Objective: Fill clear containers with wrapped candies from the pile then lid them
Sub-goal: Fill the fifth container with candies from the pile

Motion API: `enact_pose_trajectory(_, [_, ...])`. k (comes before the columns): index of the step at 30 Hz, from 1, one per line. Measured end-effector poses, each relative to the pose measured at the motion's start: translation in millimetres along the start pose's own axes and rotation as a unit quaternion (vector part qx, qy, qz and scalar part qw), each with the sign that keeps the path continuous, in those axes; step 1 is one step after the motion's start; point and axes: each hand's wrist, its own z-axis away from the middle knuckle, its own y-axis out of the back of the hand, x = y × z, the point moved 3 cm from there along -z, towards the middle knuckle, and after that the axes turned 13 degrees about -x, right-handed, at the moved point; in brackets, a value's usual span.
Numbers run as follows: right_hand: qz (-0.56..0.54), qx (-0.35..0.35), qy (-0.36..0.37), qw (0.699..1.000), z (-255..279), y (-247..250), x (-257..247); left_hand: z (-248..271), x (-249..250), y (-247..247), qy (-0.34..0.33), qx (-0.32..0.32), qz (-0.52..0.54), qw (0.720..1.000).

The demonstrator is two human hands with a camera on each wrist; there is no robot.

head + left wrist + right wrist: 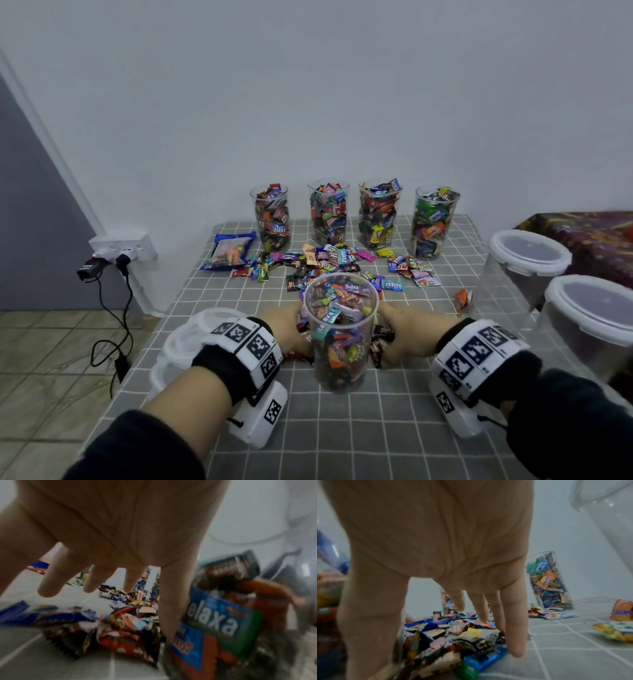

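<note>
My hands, left (286, 329) and right (409, 330), flank the near-centre tumbler (340, 334) on the desk (394, 438), fingers spread over loose candies (329, 263). Thin-walled, slippery, light: I would grip mid-wall.

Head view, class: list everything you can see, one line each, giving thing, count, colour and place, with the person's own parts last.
Near container: one, clear, mostly full of candies, table front centre, between the hands.
Back containers: four, clear, full, unlidded, in a row by the wall.
Candy pile: many wrappers, mixed colours, mid-table.
Candy bag: one, blue, left of the pile.
Lids: a stack, clear, count unclear, left table edge.
Large tubs: two, clear, white-rimmed lids, right side.
Tablecloth: one, grey with white grid.
Wall socket: one, white, black plugs, left wall.
Left hand: fingers straight, on candies beside the container.
Right hand: likewise, opposite side.
</note>
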Motion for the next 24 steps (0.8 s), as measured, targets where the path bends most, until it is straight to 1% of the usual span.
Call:
enact_pose_trajectory(4, [0.051,-0.003,-0.023,0.998,-12,0,-3,-5,4,-8,0.029,-0.014,-0.031,0.999])
enact_pose_trajectory(7, [0.062,-0.002,-0.032,0.998,-20,2,-3,-10,9,-12,0.026,-0.014,-0.051,0.998])
enact_pose_trajectory(10, [0.087,-0.005,-0.039,0.995,-23,2,-6,-13,8,-11,0.003,0.024,-0.047,0.999])
enact_pose_trajectory(13, [0.099,0.007,-0.034,0.995,-24,1,-9,-15,5,-11,0.028,0.027,-0.088,0.995])
enact_pose_trajectory(16, [0.100,0.021,-0.020,0.995,-24,-1,-11,-18,7,-13,0.015,0.046,-0.110,0.993])
enact_pose_trajectory(21, [0.096,0.046,-0.010,0.994,-26,-1,-13,-18,7,-12,-0.008,0.074,-0.108,0.991])
enact_pose_trajectory(24, [0.093,0.050,-0.006,0.994,-28,0,-13,-18,5,-11,0.002,0.085,-0.107,0.991])
